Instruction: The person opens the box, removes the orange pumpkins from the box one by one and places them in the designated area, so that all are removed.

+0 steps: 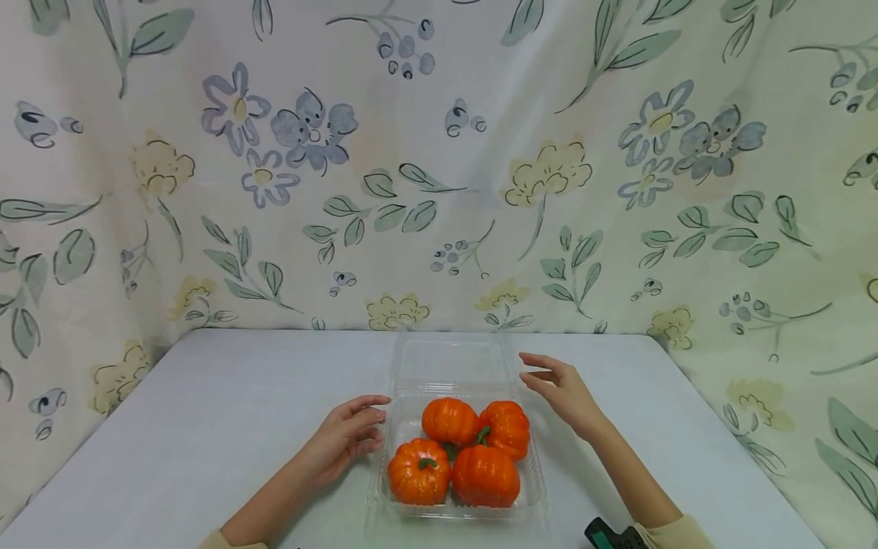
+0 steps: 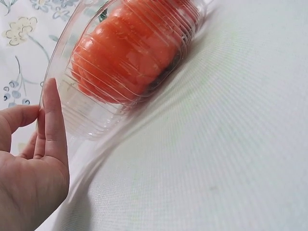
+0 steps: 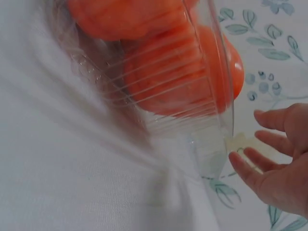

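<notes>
A clear plastic clamshell box stands on the table with its transparent lid folded back toward the wall. Inside sit several orange pumpkins with green stems. My left hand is at the box's left side, with loosely bent fingers. In the left wrist view its fingertips are right at the rim, a straight finger overlapping the clear wall. Beyond the box's right side, my right hand is held with spread, slightly bent fingers and nothing between them. Its fingertips point toward the lid.
The box rests on a white-covered table. A floral curtain hangs behind the far edge. At the lower right, a black strap device is on the right wrist near the sleeve.
</notes>
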Demonstrator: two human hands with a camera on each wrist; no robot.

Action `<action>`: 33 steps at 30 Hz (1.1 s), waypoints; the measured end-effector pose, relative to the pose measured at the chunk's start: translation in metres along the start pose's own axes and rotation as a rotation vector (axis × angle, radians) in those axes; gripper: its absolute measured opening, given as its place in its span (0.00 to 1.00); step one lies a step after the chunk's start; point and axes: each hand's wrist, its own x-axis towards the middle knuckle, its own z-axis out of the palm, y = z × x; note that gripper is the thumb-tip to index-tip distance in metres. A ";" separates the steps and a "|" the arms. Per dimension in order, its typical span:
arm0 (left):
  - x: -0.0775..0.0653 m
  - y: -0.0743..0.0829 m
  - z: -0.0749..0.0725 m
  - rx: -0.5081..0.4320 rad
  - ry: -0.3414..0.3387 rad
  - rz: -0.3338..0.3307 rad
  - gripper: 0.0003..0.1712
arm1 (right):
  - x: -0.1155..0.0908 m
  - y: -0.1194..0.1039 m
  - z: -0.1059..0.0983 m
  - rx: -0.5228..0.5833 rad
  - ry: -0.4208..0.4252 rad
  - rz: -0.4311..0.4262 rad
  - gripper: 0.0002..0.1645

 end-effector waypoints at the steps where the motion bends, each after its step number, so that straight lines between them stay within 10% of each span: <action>1: 0.000 0.000 0.000 0.001 0.001 -0.001 0.19 | -0.002 -0.002 0.000 -0.011 0.001 -0.012 0.31; 33: -0.001 -0.002 -0.001 -0.015 -0.013 0.002 0.21 | -0.033 -0.014 0.004 -0.069 -0.294 -0.276 0.32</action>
